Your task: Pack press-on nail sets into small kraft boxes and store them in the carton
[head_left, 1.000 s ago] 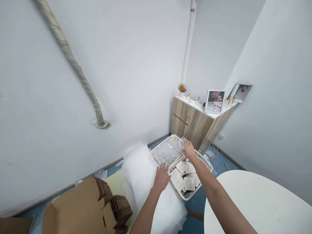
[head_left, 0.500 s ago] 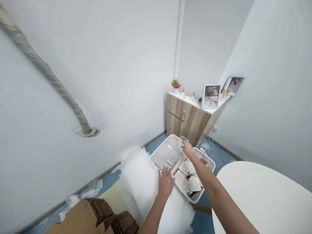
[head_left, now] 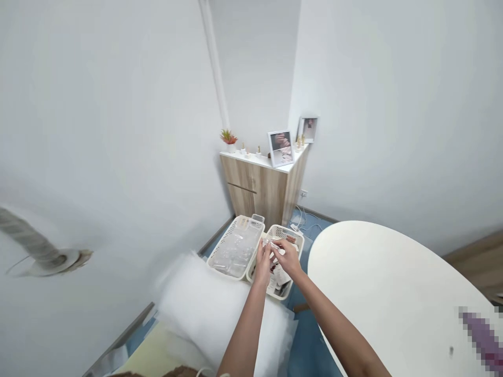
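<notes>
My left hand [head_left: 262,260] and my right hand [head_left: 288,258] meet over two white baskets on the floor. Between their fingertips they pinch a small clear plastic piece [head_left: 272,245], too small to name. The left basket [head_left: 220,250] holds clear plastic items. The right basket [head_left: 297,242] holds printed cards, partly hidden by my hands. Both forearms reach in from the bottom edge.
A stack of white foam sheets [head_left: 204,309] lies left of my arms. A round white table [head_left: 389,293] fills the right. A wooden cabinet [head_left: 259,186] with picture frames and a small plant stands in the corner, cables beside it. A pipe [head_left: 35,246] enters the left wall.
The view has swung right, so the cardboard box is out of sight. My left hand left the foam sheets and joined my right hand, which drew back from the left basket with a clear piece.
</notes>
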Demonstrator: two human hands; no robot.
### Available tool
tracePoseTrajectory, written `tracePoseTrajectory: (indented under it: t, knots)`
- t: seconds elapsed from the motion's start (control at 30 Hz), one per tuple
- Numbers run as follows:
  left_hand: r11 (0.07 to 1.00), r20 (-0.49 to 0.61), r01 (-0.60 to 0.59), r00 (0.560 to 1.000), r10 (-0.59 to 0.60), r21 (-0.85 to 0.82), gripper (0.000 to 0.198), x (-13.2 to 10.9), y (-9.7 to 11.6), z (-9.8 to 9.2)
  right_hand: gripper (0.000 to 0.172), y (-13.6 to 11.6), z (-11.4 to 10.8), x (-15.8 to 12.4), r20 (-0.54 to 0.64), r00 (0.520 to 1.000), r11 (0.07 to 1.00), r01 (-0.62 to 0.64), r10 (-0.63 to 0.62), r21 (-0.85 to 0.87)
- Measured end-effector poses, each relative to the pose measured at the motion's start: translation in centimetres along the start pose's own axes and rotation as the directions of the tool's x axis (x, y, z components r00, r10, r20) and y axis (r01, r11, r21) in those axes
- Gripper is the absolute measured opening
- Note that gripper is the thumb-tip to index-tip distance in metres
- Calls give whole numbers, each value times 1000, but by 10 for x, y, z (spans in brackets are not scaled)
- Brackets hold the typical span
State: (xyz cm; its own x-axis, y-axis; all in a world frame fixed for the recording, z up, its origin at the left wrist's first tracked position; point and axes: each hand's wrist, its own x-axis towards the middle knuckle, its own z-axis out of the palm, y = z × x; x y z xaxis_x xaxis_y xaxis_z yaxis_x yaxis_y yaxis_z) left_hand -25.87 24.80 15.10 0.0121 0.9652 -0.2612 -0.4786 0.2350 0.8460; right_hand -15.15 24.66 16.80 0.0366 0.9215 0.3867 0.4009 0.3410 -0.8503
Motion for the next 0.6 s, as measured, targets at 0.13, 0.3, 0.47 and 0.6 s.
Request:
tracePoseTrajectory:
  t: [0.13, 0.3, 0.47, 0.6]
  knots:
    - [999, 144, -10, 989, 15, -36, 69, -27, -24, 53, 32, -2, -70, -29, 21, 992, 973, -129, 128, 190]
    - [999, 325, 49, 945, -41, -16, 68, -68, -64, 124, 45, 3, -168, -81, 24, 957, 865, -273, 290, 420]
    - [984, 408, 132, 897, -171, 122, 70, -112, -116, 186, 48, 8, -251, -147, -43, 925, 821, -314, 378, 477]
    - [955, 453, 184, 848, -274, 232, 67, -145, -166, 220, 46, 18, -298, -202, -105, 886, 795, -346, 452, 499]
